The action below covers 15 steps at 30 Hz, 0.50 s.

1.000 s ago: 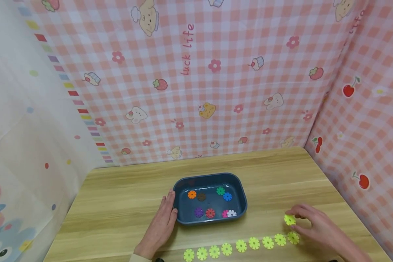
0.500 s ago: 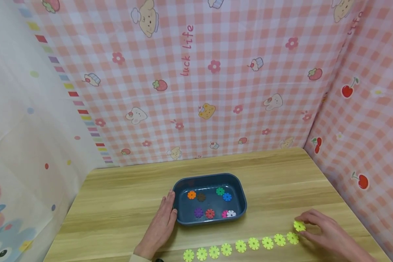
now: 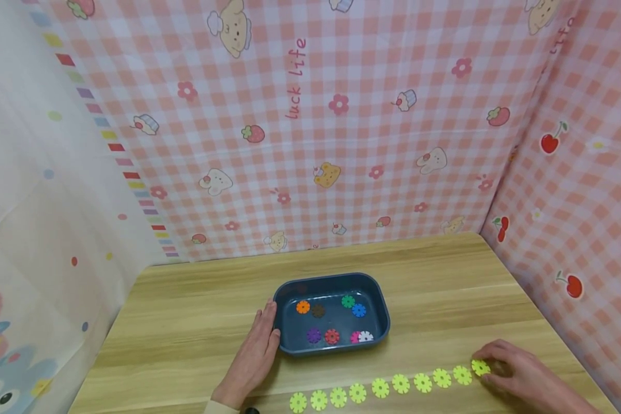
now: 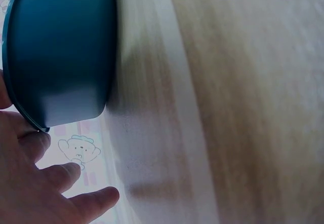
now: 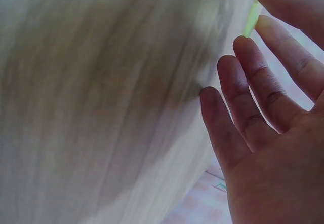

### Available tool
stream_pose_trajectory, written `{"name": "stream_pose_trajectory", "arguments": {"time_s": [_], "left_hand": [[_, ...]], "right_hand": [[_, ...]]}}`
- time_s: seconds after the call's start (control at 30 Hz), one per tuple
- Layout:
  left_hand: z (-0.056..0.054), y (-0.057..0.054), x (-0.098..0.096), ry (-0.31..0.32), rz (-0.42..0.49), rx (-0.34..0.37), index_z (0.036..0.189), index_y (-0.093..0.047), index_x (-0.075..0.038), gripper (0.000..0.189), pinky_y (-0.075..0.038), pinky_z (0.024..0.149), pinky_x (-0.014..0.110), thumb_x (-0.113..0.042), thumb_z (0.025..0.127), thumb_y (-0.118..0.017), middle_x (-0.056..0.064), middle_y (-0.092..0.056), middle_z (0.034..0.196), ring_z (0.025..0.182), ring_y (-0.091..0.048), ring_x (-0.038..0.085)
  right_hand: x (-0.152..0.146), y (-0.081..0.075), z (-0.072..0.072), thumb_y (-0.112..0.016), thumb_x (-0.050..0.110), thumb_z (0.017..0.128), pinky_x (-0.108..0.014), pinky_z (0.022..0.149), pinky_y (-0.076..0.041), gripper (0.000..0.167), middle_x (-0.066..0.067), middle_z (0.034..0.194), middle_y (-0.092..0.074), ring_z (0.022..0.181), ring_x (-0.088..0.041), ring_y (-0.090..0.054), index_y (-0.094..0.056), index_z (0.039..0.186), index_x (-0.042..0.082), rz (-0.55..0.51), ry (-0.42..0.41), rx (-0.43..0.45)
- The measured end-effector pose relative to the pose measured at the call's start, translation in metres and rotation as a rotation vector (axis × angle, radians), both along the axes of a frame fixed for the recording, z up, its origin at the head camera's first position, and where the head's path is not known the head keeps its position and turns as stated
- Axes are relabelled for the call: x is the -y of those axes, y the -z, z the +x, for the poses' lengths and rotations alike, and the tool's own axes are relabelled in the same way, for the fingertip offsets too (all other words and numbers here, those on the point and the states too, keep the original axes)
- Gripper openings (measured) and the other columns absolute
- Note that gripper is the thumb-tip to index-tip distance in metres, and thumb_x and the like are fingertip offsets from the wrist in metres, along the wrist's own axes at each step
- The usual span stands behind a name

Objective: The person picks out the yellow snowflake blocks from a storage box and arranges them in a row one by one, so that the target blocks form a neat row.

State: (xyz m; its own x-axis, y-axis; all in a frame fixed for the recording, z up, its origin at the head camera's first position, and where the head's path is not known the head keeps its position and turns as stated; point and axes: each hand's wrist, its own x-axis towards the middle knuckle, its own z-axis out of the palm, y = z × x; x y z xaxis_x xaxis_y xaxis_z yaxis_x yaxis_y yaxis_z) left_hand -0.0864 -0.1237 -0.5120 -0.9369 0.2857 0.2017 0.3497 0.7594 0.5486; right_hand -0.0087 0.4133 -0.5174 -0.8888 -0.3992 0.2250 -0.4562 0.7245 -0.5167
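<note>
My right hand pinches a yellow notched plastic disc between thumb and fingertips, close over the table at the right end of a row of matching yellow discs. In the right wrist view, that disc's thin edge shows between the thumb and a fingertip, while the other fingers of the hand are spread apart. My left hand lies with straight fingers along the left side of a dark blue tray. The left wrist view shows its fingers by the tray's rim.
Inside the tray lie several notched discs, among them an orange one, a green one and a white one. Patterned cloth hangs behind the wooden table and on both sides.
My right hand has carried the yellow disc right and toward me, down to the right end of the row. My left hand and the tray have stayed in place.
</note>
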Motion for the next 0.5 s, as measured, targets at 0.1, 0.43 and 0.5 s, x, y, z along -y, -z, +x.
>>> {"name": "stream_pose_trajectory", "arguments": {"time_s": [0.1, 0.43, 0.5], "left_hand": [[-0.0002, 0.0, 0.0001, 0.002, 0.002, -0.001, 0.16, -0.029, 0.006, 0.055, -0.024, 0.123, 0.052, -0.016, 0.111, -0.044, 0.019, -0.027, 0.167, 0.153, -0.026, 0.04], [0.0004, 0.0, -0.0007, 0.011, -0.001, -0.023, 0.158, -0.032, 0.008, 0.054, -0.025, 0.123, 0.052, -0.014, 0.11, -0.046, 0.021, -0.029, 0.166, 0.153, -0.028, 0.039], [0.0005, 0.0004, -0.0004, 0.014, 0.002, -0.037, 0.158, -0.032, 0.008, 0.054, -0.026, 0.122, 0.054, -0.013, 0.11, -0.047, 0.022, -0.03, 0.166, 0.152, -0.03, 0.041]], "right_hand": [[-0.0008, -0.0003, -0.0002, -0.087, 0.016, 0.083, -0.013, 0.075, -0.047, 0.026, 0.017, 0.104, -0.064, 0.093, 0.001, -0.058, -0.073, 0.105, 0.019, 0.001, 0.005, 0.051], [-0.0038, 0.0006, -0.004, -0.085, 0.022, 0.087, -0.018, 0.075, -0.05, 0.025, 0.011, 0.105, -0.061, 0.094, 0.001, -0.056, -0.073, 0.108, 0.017, 0.042, -0.017, 0.152], [-0.0039, 0.0022, -0.0047, -0.086, 0.021, 0.086, -0.019, 0.074, -0.051, 0.025, 0.01, 0.104, -0.061, 0.094, 0.0, -0.057, -0.073, 0.107, 0.017, 0.05, -0.027, 0.122]]}}
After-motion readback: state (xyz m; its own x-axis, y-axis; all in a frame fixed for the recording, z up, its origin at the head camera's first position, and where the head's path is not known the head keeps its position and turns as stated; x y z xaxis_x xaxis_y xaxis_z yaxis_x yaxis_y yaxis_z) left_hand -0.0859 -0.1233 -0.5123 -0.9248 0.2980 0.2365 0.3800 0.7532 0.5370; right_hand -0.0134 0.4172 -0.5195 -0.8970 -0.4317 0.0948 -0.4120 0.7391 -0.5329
